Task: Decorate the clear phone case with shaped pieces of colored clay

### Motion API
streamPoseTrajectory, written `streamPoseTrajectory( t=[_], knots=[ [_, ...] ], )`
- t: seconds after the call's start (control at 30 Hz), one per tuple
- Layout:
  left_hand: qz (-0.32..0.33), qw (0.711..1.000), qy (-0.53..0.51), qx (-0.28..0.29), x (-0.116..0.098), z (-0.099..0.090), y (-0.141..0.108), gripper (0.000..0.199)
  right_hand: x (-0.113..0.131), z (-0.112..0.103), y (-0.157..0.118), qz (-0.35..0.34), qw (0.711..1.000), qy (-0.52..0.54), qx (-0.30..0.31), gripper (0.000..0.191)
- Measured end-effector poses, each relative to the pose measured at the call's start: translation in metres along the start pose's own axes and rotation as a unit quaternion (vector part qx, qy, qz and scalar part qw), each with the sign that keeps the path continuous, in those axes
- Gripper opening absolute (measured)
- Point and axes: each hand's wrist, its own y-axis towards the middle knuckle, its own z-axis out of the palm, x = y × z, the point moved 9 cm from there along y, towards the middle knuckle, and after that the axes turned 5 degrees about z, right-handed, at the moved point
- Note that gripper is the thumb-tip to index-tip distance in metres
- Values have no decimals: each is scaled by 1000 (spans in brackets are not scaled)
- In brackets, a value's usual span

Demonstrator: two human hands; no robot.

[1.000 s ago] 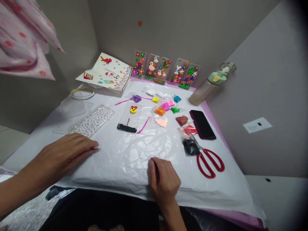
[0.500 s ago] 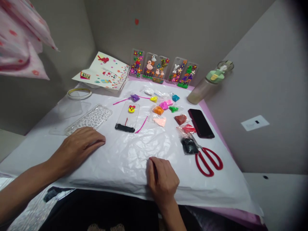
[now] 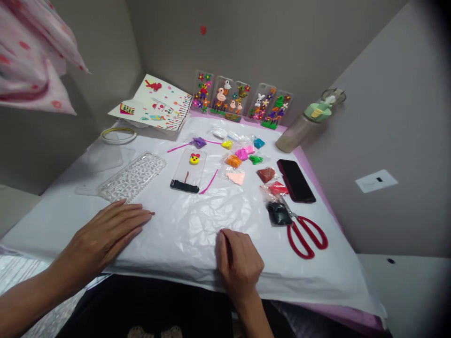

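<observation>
The clear case [image 3: 197, 174] lies on the worktop [image 3: 183, 251], ahead of and between the two hands, with a black strip along its near end and a yellow face near the far one; neither hand touches it. The left hand [image 3: 104, 232] is what has changed: bent and arched half a second ago, it now lies flat, fingers stretched out, holding nothing, just beside the textured case [image 3: 132, 176]; whether they touch I cannot tell. The right hand [image 3: 241, 258] stays loosely curled, nothing visible in it, though its inside is hidden. I judge this a pause, since the cases lie as they did.

White sheeting, wrinkled and shiny, covers the worktop. Bagged coloured lumps [image 3: 233, 161] sit beyond the case, with red-handled scissors [image 3: 299, 218] and a phone [image 3: 296, 180] to the right. Decorated cases [image 3: 221, 96] lean against the grey wall [image 3: 253, 42], and a pink spotted cloth [image 3: 31, 61] hangs at upper left
</observation>
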Motion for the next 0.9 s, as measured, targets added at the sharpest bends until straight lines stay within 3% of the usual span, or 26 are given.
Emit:
streamPoseTrajectory(
  t=[0.23,0.43,0.53,0.67,0.8,0.9],
  knots=[
    [-46,999,5,6,14,5,-9,43,0,1,0,0,1000,4,3,12],
    [-27,998,0,56,22,20,-1,51,0,1,0,1,1000,1,2,13],
    [-47,999,-2,21,28,15,3,43,0,1,-1,-1,1000,3,2,13],
    [-8,1000,15,-23,23,5,10,30,-1,1,-1,3,1000,6,2,11],
    [-20,999,14,-37,21,0,14,13,-1,1,-1,3,1000,1,1,10],
    [-43,998,11,-34,21,0,16,13,-1,2,-1,4,1000,-1,2,10]
  ],
)
